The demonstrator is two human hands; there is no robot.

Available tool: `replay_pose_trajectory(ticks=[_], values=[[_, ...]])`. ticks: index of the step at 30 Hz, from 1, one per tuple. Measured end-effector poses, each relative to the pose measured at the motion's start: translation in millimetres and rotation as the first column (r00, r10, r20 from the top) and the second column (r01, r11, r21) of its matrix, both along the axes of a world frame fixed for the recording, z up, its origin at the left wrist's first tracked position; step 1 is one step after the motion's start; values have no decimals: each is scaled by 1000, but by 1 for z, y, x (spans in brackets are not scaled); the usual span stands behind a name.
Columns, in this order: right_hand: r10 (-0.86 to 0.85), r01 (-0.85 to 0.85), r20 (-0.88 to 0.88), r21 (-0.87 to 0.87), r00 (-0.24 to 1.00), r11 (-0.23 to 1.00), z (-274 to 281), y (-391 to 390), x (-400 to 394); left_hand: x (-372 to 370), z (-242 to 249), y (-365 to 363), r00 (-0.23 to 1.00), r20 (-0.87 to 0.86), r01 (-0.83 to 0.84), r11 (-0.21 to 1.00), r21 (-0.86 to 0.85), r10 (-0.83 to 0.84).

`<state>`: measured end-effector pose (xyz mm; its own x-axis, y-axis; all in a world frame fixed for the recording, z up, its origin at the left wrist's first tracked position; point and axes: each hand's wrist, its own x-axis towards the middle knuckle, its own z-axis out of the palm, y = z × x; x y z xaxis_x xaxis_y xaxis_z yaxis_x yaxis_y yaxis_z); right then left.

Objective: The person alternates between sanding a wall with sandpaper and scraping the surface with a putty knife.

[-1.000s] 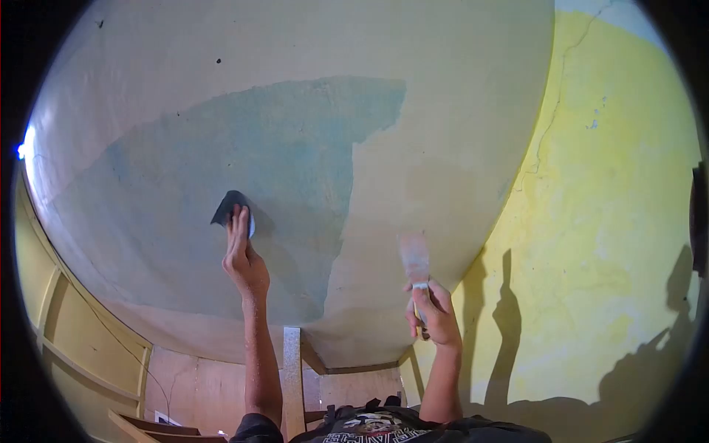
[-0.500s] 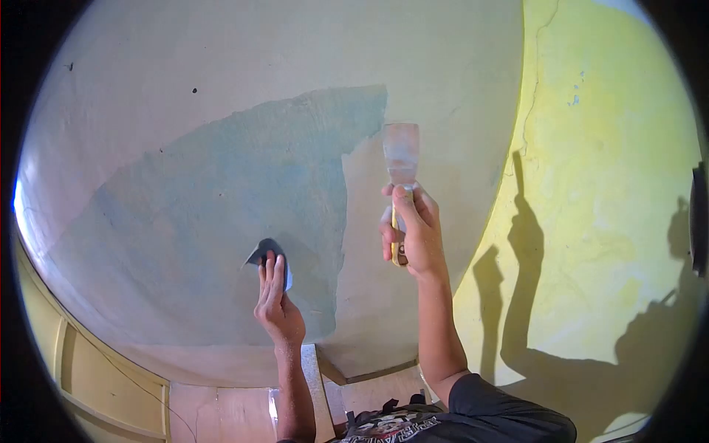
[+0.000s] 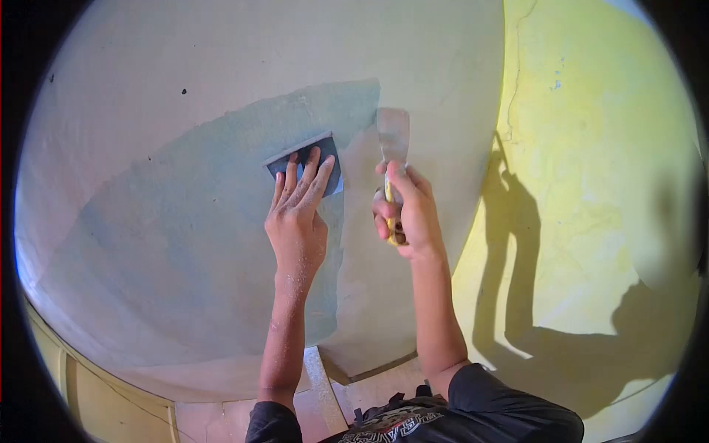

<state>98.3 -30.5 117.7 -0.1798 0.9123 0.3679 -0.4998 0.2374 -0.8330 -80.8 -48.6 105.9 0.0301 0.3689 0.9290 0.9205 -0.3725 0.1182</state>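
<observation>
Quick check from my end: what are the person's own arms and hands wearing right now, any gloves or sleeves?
No gloves: the left hand and right hand are bare, and both forearms are uncovered. A short dark sleeve covers the right upper arm, another the left. They belong to a dark T-shirt with a pale printed design on the chest. Pale dust speckles the left forearm.

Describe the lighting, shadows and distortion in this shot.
Head view: fisheye, with a black rim at the corners and the ceiling bowed into a dome. Hard light from the left throws sharp shadows of the arms onto the yellow wall. The left hand, flat on a dark pad, and the right hand, gripping a putty knife, are in focus. No glare.
</observation>
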Motion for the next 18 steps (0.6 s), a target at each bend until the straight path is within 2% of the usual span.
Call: replay_pose_trajectory(ticks=[6,10,14,18], values=[[-21,18,-31,-84,999,996,0,-4,-7,4,-9,8,1000,-2,-19,1000,-20,19],[-38,38,-25,-13,999,999,4,1,-13,-3,-10,10,1000,-2,-9,999,-35,9],[18,-20,-50,-40,999,999,-4,-1,-13,0,-7,8,1000,15,-8,997,-76,9],[-19,15,-72,-54,997,998,10,-1,-9,-1,-7,7,1000,3,-23,997,-79,24]])
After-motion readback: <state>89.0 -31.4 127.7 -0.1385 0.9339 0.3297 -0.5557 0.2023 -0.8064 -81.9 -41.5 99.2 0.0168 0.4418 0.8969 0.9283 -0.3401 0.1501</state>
